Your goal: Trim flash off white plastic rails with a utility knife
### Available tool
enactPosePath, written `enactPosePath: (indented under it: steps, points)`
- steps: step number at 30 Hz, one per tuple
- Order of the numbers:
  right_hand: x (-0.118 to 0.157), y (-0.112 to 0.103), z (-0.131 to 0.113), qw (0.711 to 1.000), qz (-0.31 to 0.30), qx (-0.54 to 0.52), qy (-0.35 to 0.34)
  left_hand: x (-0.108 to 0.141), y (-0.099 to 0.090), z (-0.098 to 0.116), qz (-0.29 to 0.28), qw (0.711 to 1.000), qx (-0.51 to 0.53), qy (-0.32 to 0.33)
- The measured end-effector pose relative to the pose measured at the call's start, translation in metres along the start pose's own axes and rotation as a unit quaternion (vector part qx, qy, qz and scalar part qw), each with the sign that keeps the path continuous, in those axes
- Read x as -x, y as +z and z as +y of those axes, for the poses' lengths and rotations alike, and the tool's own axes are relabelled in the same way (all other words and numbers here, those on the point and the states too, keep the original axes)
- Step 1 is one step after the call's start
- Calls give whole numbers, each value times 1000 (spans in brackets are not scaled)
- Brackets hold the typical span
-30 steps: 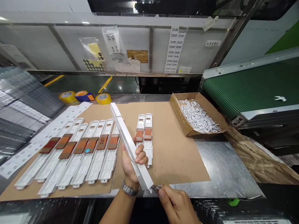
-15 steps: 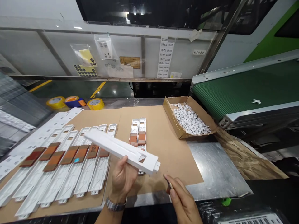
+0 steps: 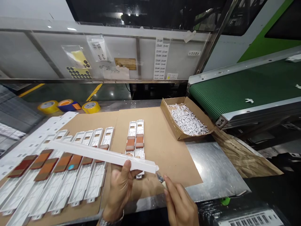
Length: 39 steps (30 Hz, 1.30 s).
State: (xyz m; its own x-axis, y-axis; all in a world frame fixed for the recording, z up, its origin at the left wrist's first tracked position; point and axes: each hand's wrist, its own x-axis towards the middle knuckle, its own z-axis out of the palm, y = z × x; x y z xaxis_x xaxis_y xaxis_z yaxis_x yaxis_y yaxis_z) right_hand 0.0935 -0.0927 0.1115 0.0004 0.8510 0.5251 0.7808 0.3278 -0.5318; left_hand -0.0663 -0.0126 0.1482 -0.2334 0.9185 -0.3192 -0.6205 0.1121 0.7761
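My left hand [image 3: 119, 188] grips a long white plastic moulded strip [image 3: 101, 154], which lies almost level across the view above the laid-out parts. My right hand [image 3: 180, 204] pinches a small knife [image 3: 161, 179], its blade close to the strip's right end and apparently just apart from it. Under the strip lie several white plastic frames [image 3: 80, 185] with brown pads, set side by side on a cardboard sheet [image 3: 162, 163]. A pair of the same frames [image 3: 135, 141] lies just beyond my left hand, partly hidden by the strip.
A cardboard box [image 3: 175, 131] of white plastic scraps [image 3: 188, 121] stands beyond the sheet, next to a green conveyor belt [image 3: 235, 84]. A steel tabletop [image 3: 216, 169] extends to the right. Rolls of yellow tape [image 3: 90, 107] lie at the far edge, below a panel with labels.
The white strip has swung from pointing away from me to lying nearly level. My right hand has brought the knife back to the strip's end, and the view has shifted.
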Motion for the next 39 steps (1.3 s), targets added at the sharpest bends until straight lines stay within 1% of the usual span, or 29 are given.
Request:
enactPosePath:
  steps: [5,16,21,24,28,30,32,36,39]
  points:
    - [0,0,0,1000,-1,17,-5,2,0,0,8,1000,-22,-19]
    - [0,2,0,999,-7,31,-7,0,-5,-2,8,999,-42,3]
    - [1,0,-1,998,-20,56,-17,-1,-9,-3,19,999,-49,-8]
    - [2,-1,3,997,-25,71,-22,0,-9,-2,21,999,-47,-4]
    - [0,-4,14,995,-32,88,-30,2,-6,3,26,999,-41,-4]
    - [-1,-6,18,995,-31,84,-32,3,-3,5,24,999,-41,1]
    - [-1,-7,17,997,-16,74,-27,3,-1,5,19,999,-44,10]
    - [0,-8,9,999,14,38,-30,5,0,2,17,999,-47,6]
    - [2,-7,3,999,11,21,-36,5,0,0,22,998,-52,10]
